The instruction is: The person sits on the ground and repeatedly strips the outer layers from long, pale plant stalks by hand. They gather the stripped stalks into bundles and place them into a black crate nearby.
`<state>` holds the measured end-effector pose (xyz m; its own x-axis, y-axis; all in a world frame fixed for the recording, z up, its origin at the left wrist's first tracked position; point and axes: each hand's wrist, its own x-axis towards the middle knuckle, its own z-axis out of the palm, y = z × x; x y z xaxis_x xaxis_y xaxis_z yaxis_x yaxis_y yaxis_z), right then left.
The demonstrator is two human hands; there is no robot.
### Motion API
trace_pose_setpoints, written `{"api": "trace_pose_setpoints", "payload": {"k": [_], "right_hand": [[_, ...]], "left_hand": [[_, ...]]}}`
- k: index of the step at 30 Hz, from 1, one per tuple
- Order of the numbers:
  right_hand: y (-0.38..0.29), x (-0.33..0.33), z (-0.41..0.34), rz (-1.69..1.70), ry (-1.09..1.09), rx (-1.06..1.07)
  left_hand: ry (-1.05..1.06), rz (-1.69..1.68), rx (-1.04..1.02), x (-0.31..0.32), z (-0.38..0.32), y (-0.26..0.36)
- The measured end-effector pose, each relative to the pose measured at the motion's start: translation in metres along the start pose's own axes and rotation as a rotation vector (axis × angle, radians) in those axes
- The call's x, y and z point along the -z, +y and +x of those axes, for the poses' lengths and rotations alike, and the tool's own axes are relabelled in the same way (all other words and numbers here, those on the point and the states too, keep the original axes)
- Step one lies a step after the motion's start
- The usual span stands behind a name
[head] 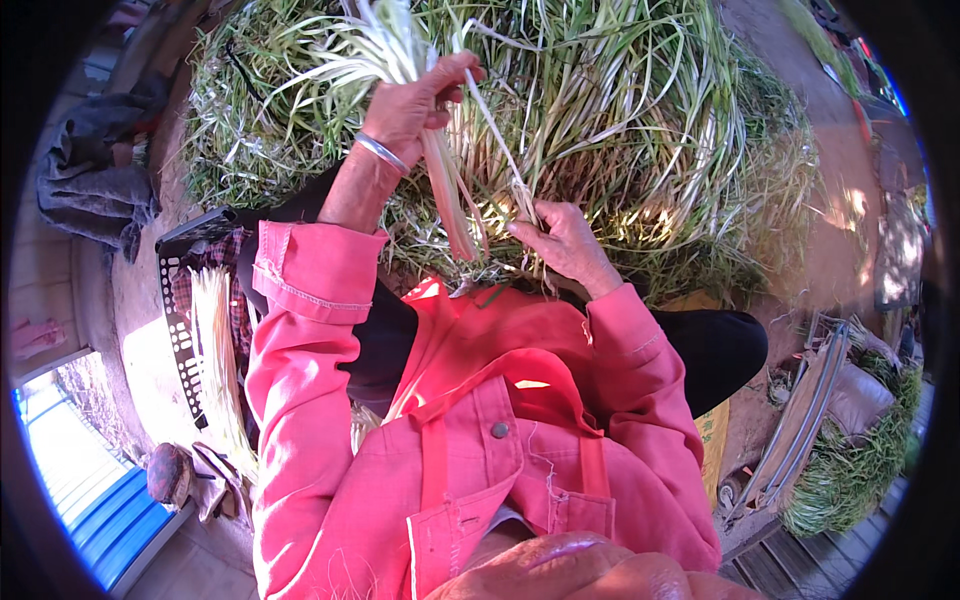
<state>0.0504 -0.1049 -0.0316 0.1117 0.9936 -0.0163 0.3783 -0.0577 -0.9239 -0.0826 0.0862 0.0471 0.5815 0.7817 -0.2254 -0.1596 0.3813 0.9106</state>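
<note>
My left hand point(416, 101), with a metal bangle at the wrist, is closed around a bunch of long leafy stalks point(448, 195), white to pinkish below and green above. One pale stalk point(491, 124) runs slantwise from beside my left fingertips to my right hand point(559, 232). The thumb and fingers of my right hand pinch its thin, withered-looking lower end. Both hands are above my lap, in front of a large heap of green leafy stalks point(637, 112).
A black perforated plastic crate point(180, 337) stands at the left beside a bundle of pale stalks point(217, 360). Dark cloth point(97, 172) lies at the far left. At the lower right are a leaning flat panel point(802, 427) and another green heap point(847, 480).
</note>
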Motion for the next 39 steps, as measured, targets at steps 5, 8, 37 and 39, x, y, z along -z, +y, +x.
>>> {"api": "trace_pose_setpoints", "payload": {"k": [5,8,37,39], "right_hand": [[-0.010,0.005,0.000,-0.146,-0.072,-0.010],[0.011,0.000,-0.014,-0.309,-0.092,0.016],[0.060,0.019,0.054,0.791,0.930,-0.157],[0.054,0.031,0.037,0.944,0.750,0.077]], "left_hand": [[-0.080,0.026,0.041,-0.006,-0.006,0.000],[-0.067,-0.107,-0.037,0.016,0.007,0.016],[0.081,-0.476,-0.038,0.073,0.005,0.043],[0.054,-0.486,0.026,0.061,0.008,0.033]]}}
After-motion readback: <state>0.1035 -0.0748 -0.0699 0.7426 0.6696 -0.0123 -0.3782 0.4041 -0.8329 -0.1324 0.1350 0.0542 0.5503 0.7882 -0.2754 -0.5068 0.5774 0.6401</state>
